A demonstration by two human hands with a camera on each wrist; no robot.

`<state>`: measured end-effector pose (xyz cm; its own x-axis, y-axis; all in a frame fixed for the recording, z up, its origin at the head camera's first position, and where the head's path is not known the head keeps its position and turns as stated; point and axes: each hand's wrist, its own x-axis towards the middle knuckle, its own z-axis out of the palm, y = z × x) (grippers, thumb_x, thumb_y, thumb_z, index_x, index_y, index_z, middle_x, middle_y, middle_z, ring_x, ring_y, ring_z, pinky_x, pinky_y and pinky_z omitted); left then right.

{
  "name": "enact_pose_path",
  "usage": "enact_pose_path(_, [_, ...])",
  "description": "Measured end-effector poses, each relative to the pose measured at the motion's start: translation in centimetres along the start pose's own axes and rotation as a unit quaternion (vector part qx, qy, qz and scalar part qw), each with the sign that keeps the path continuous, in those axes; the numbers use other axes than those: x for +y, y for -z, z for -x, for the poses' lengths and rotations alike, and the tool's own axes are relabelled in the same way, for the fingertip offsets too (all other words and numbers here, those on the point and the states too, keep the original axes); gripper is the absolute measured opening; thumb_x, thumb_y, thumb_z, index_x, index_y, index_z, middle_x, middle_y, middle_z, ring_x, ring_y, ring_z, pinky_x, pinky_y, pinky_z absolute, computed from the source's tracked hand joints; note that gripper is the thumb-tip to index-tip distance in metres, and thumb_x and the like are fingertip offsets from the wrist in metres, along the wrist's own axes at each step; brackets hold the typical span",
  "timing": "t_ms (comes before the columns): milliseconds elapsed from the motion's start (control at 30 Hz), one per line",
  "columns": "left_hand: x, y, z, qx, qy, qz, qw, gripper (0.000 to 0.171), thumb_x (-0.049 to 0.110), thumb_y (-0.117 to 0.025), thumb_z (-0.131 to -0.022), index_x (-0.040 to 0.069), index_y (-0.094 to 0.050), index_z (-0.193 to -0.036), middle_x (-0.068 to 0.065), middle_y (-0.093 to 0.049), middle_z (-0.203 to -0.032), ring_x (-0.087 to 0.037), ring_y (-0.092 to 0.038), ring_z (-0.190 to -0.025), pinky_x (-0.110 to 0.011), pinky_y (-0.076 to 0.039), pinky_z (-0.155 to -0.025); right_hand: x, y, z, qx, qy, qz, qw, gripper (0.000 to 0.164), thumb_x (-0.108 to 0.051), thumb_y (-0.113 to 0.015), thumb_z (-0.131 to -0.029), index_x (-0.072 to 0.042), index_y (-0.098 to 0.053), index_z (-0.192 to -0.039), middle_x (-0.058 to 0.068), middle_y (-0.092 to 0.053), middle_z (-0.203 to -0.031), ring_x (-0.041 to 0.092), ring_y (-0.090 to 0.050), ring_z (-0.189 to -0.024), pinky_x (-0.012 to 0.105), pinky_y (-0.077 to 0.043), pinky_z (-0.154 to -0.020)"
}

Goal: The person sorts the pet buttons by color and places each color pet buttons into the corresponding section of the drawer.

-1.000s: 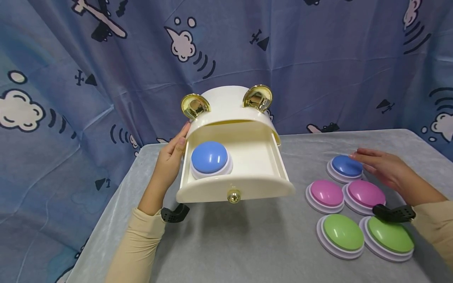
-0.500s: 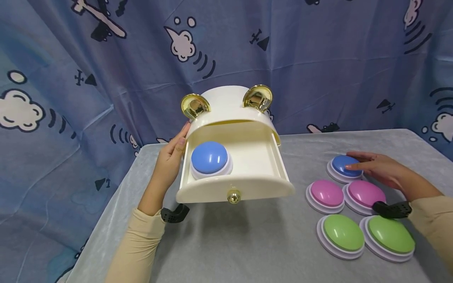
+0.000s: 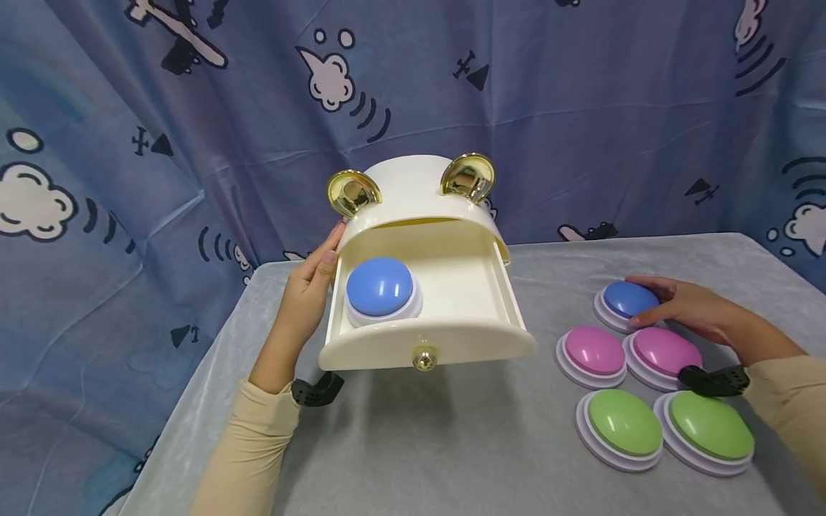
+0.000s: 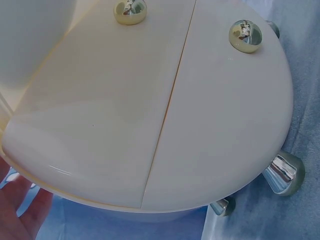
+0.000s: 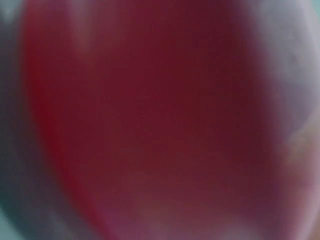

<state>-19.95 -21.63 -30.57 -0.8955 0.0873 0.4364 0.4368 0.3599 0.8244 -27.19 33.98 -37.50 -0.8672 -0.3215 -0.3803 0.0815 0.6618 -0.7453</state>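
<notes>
A cream clock-shaped drawer box (image 3: 413, 193) with gold bells on top stands mid-table, its upper drawer (image 3: 426, 344) pulled out. My left hand (image 3: 306, 290) lies along the box's left side, fingers rather straight; in the left wrist view its fingers (image 4: 30, 210) show at the edge. A blue domed button (image 3: 381, 288) on a white base sits in the drawer's left half. On the right, my right hand (image 3: 690, 308) holds another blue domed button (image 3: 624, 299) between thumb and fingers, at the table. A blurred pink dome (image 5: 160, 115) fills the right wrist view.
Two pink domed buttons (image 3: 595, 351) lie in front of the right hand, with two green domed buttons (image 3: 624, 423) closer to me. The grey cloth-covered table (image 3: 464, 437) reaches back to a blue patterned curtain (image 3: 548, 107). A black wrist camera (image 3: 713, 381) overlaps the buttons.
My right hand has moved left onto the blue button on the table and closed thumb and fingers around it. The left hand and the drawer box stay put.
</notes>
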Motion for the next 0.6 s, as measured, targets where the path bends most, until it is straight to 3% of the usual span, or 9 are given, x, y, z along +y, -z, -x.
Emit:
enact_pose_path(367, [-0.1, 0.1, 0.0, 0.000, -0.006, 0.004, 1.0000, 0.044, 0.031, -0.036, -0.109, 0.021, -0.041, -0.152, 0.008, -0.036, -0.160, -0.006, -0.031, -0.148, -0.031, -0.025, -0.125, -0.3, -0.3, -0.1, 0.037, -0.011, 0.022, 0.999, 0.098, -0.031, -0.071, -0.090, 0.002, -0.008, -0.157, 0.044, -0.005, -0.154, 0.063, -0.014, -0.136, 0.077, -0.023, -0.108])
enact_pose_path(600, [-0.1, 0.1, 0.0, -0.004, -0.010, 0.004, 0.9999, 0.044, 0.031, -0.036, -0.109, 0.021, -0.041, -0.152, 0.007, -0.035, -0.160, -0.008, -0.031, -0.149, -0.032, -0.026, -0.124, -1.7, 0.0, 0.3, 0.066, -0.032, 0.014, 0.997, 0.100, -0.039, -0.069, -0.092, 0.001, -0.006, -0.158, 0.043, -0.005, -0.155, 0.061, -0.013, -0.138, 0.077, -0.022, -0.109])
